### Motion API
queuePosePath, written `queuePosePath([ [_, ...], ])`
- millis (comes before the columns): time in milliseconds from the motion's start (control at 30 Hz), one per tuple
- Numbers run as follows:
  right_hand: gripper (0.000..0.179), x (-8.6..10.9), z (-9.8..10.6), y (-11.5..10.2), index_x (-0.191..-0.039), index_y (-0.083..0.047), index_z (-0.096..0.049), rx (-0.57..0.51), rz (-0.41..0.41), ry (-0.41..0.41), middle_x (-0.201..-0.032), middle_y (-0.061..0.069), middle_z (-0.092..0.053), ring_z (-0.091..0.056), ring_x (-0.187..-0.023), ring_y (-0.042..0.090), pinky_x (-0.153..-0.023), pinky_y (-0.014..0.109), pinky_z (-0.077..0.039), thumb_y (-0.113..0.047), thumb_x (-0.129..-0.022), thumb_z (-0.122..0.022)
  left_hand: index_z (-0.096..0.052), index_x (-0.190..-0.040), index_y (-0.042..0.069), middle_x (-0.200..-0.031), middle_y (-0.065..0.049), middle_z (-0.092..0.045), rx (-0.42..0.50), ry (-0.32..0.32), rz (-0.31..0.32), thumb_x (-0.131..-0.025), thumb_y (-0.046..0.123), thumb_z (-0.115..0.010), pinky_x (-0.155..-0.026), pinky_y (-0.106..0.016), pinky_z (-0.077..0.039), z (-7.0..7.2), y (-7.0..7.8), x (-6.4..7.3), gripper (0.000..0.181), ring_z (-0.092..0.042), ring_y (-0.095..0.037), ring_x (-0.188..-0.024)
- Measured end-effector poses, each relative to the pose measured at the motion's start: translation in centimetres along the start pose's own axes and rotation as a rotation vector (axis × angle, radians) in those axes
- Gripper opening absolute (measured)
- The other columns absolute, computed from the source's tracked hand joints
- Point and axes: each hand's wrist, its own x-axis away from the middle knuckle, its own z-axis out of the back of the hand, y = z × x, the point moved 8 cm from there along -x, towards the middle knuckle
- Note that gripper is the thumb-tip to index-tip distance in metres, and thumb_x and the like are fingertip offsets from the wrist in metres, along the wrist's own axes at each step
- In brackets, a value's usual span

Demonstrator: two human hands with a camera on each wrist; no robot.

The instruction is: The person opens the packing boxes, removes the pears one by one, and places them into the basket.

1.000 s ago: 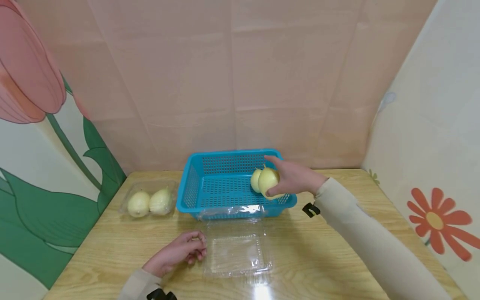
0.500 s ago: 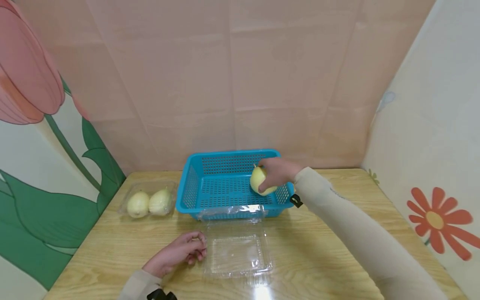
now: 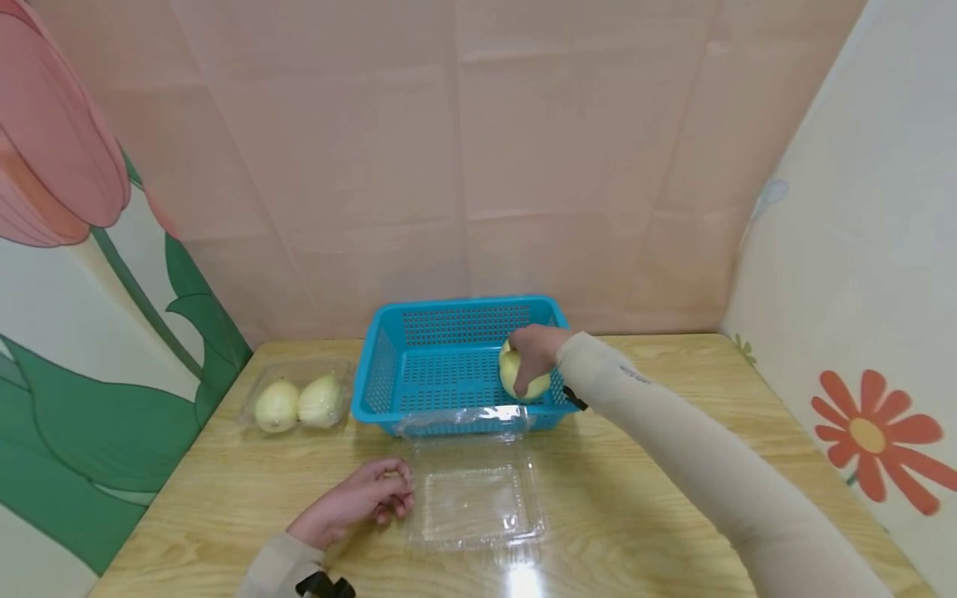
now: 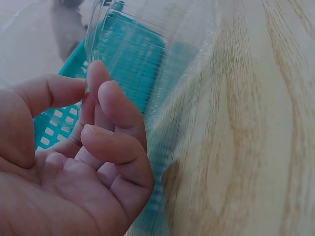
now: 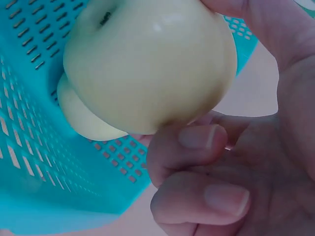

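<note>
Gripping right hand (image 3: 537,353): fingers (image 5: 189,145) curled around round pale-yellow pear (image 5: 152,64)
Left hand (image 3: 366,498): pinching clear plastic clamshell (image 3: 471,505) edge, apparently for steadiness

Indoors, room kind unclear: wood-grain table (image 3: 613,540), creased pink backdrop (image 3: 463,166), flower-print side walls (image 3: 837,274).

R hand (image 5: 261,164) grips pale pear (image 5: 147,69); 2nd pear (image 5: 88,118) partly behind, in blue bskt (image 5: 69,201).
</note>
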Motion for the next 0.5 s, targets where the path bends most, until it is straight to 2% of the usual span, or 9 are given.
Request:
queuePosePath([
  [200,0.066,-0.6,-0.8,0.0,-0.119,-0.008,-0.058,0.045,-0.047,-0.056,-0.104,0.003,-0.062,-0.056,-0.093,0.021,-0.075,0.032,-0.051,-0.031,-0.066,-0.088,-0.052,-0.097,0.006,-0.082,-0.004,-0.064,0.001,0.001,0.002,-0.099,0.012,-0.054,-0.052,-0.021,-0.041,0.1,-0.1,-0.1,0.006,-0.057,-0.012,-0.069],
  [300,0.069,-0.9,-1.0,0.1,-0.123,-0.007,-0.056,0.057,-0.062,-0.069,-0.107,0.003,-0.061,-0.056,-0.097,0.021,-0.080,0.033,-0.051,-0.031,-0.066,-0.088,-0.052,-0.096,0.007,-0.082,-0.004,-0.064,0.002,0.004,0.005,-0.099,0.012,-0.054,-0.052,-0.021,-0.041,0.2,-0.2,-0.1,0.006,-0.056,-0.012,-0.069],
  [400,0.083,-1.0,-1.3,0.2,-0.136,-0.005,-0.049,0.055,-0.076,-0.080,-0.118,0.006,-0.061,-0.056,-0.104,0.023,-0.085,0.034,-0.051,-0.031,-0.067,-0.088,-0.052,-0.096,0.007,-0.082,-0.003,-0.064,-0.002,0.004,0.000,-0.098,0.012,-0.054,-0.052,-0.021,-0.040,0.2,-0.1,-0.1,0.006,-0.056,-0.012,-0.068],
  [500,0.103,-1.0,-1.4,0.3,-0.150,-0.002,-0.034,0.056,-0.090,-0.087,-0.132,0.013,-0.058,-0.055,-0.116,0.027,-0.091,0.037,-0.051,-0.032,-0.068,-0.087,-0.052,-0.095,0.008,-0.082,-0.003,-0.064,-0.006,0.003,-0.005,-0.098,0.012,-0.054,-0.052,-0.021,-0.040,0.2,0.1,-0.1,0.005,-0.056,-0.012,-0.069],
])
